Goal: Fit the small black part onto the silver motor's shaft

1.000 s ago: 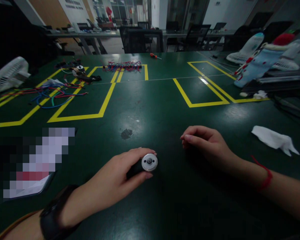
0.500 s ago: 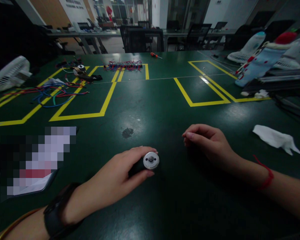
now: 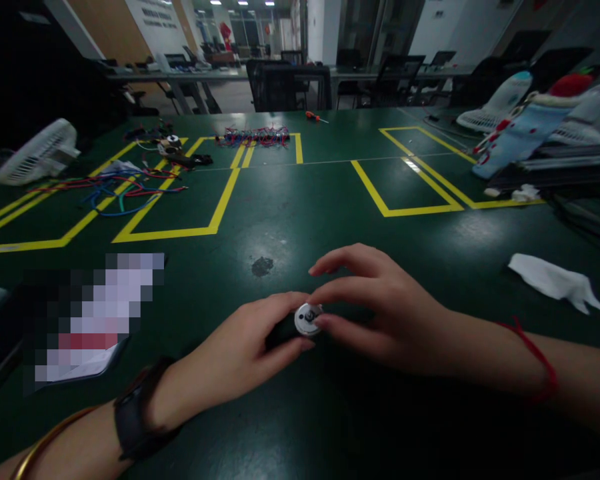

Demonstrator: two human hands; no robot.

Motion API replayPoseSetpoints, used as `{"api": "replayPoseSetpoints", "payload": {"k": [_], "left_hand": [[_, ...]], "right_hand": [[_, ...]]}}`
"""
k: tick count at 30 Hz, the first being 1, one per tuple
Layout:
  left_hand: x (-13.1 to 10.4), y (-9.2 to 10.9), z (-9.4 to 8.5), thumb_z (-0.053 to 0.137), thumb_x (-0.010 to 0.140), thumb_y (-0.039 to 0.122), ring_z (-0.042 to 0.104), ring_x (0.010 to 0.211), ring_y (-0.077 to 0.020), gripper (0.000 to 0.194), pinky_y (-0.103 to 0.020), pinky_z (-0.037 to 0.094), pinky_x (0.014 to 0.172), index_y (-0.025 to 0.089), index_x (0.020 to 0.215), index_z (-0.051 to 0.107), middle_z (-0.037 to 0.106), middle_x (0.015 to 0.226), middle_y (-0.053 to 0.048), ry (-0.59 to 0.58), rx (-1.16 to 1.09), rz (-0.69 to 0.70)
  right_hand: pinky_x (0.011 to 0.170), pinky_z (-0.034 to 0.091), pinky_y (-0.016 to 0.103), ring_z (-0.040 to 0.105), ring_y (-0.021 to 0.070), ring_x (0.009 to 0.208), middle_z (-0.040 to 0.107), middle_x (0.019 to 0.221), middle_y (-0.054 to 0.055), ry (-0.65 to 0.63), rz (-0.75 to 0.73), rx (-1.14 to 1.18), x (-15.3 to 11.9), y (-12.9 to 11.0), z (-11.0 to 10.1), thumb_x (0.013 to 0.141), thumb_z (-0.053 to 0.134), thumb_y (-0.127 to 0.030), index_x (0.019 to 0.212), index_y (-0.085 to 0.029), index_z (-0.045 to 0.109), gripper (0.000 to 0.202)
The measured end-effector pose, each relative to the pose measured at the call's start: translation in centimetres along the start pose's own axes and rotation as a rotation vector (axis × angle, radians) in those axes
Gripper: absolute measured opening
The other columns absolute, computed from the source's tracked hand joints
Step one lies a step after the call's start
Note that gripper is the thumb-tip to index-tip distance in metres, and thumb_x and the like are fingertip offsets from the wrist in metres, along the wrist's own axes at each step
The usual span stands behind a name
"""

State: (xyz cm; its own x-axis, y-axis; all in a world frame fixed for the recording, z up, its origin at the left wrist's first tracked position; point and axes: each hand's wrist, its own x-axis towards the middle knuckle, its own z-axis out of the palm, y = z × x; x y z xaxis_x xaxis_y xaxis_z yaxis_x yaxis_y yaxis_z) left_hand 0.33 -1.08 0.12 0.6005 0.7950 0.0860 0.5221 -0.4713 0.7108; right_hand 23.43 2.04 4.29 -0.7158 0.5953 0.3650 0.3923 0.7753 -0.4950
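Note:
A small round metal part (image 3: 307, 321), silver-faced with a dark centre and small holes, shows its flat end upward near the front middle of the green table (image 3: 300, 227). My left hand (image 3: 250, 340) is closed round its dark body, thumb and forefinger on either side. From the right, my right hand (image 3: 380, 300) reaches over with its thumb and forefinger at the edge of the silver face. The fingers of the right hand are apart and curved. Whether it grips the part or only touches it cannot be made out.
Wires (image 3: 125, 190) and a white fan (image 3: 40, 153) lie at left, beside a pixelated phone-like object (image 3: 97, 320). An orange screwdriver (image 3: 314, 117) and a wire bundle (image 3: 253, 137) are far back. White tissue (image 3: 555, 280) and a blue plush item (image 3: 520, 133) are at right.
My right hand has moved left to the metal part and its fingers have spread. My left hand still holds the part. The view has shifted slightly.

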Motion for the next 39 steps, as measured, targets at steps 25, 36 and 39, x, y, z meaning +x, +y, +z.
{"api": "replayPoseSetpoints", "payload": {"k": [25,36,39], "left_hand": [[0.1,0.2,-0.3,0.060,0.092,0.026,0.061,0.111,-0.0202,0.039,-0.032,0.049,0.095,0.029,0.129,0.049,0.062,0.125,-0.002,-0.039,-0.014,-0.030],[0.0,0.1,-0.2,0.060,0.092,0.027,0.062,0.111,-0.0202,0.040,-0.033,0.050,0.095,0.029,0.130,0.050,0.062,0.125,-0.002,-0.027,0.005,-0.023],[0.0,0.0,-0.3,0.061,0.092,0.026,0.062,0.111,-0.0191,0.040,-0.031,0.050,0.095,0.030,0.130,0.049,0.062,0.125,0.000,-0.028,0.000,-0.024]], "right_hand": [[0.091,0.048,0.037,0.060,0.0220,0.106,0.065,0.113,0.006,0.038,0.394,0.428,-4.8,4.0,-0.8,0.089,0.064,-0.031,0.101,-0.025,0.070,0.015],[0.070,0.049,0.026,0.064,0.0147,0.076,0.069,0.081,0.001,0.369,0.721,0.879,-5.2,5.0,-0.5,0.082,0.073,-0.030,0.086,-0.022,0.071,0.009],[0.068,0.047,0.024,0.063,0.0132,0.075,0.069,0.081,0.001,0.346,0.715,0.885,-5.2,4.7,-0.6,0.082,0.073,-0.030,0.086,-0.023,0.071,0.008]]}}
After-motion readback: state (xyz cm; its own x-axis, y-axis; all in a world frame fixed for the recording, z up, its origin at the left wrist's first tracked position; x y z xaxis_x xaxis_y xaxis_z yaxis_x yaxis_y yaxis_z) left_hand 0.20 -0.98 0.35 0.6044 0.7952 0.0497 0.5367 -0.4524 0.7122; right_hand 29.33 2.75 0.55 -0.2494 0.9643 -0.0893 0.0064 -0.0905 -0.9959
